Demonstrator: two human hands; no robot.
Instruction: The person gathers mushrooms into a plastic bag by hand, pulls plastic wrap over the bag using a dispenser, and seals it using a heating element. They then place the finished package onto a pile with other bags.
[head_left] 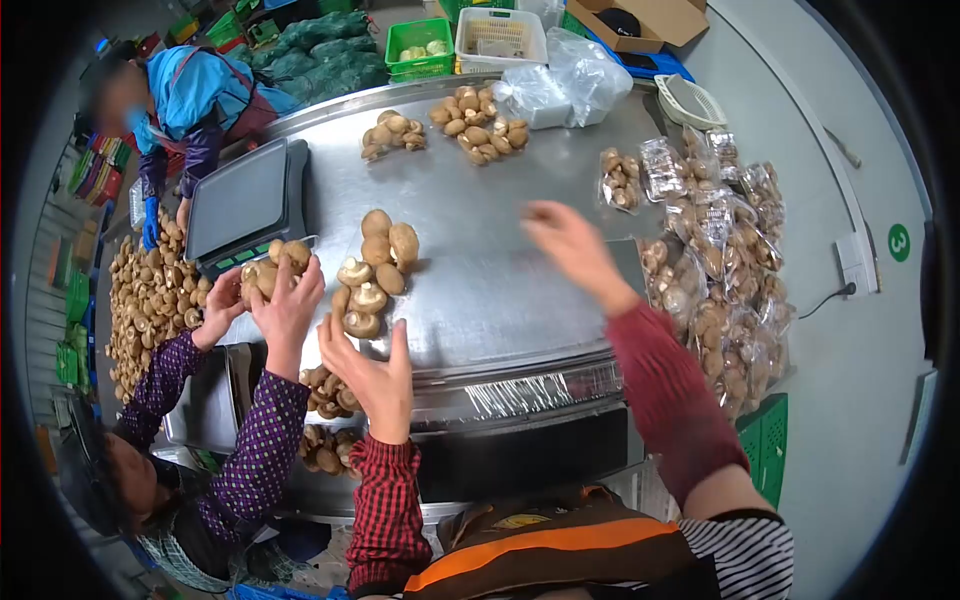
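My left hand (372,378), in a red checkered sleeve, has thumb and fingers spread at the near end of a small group of shiitake mushrooms (377,250). Its fingertips are right at the lowest mushroom caps, some of which show pale stems. My right hand (575,250) hangs over the middle of the steel table (490,300), slightly blurred, with fingers stretched out and nothing visible in them. Film-wrapped packs of mushrooms (712,225) are heaped to the right of it.
At left, a co-worker's hands (275,300) hold mushrooms by a scale (240,205). Another person in blue (200,90) reaches into a large mushroom heap (150,310). Mushroom clusters (480,125) and plastic bags (565,80) lie at the back. Film (520,393) runs along the near edge.
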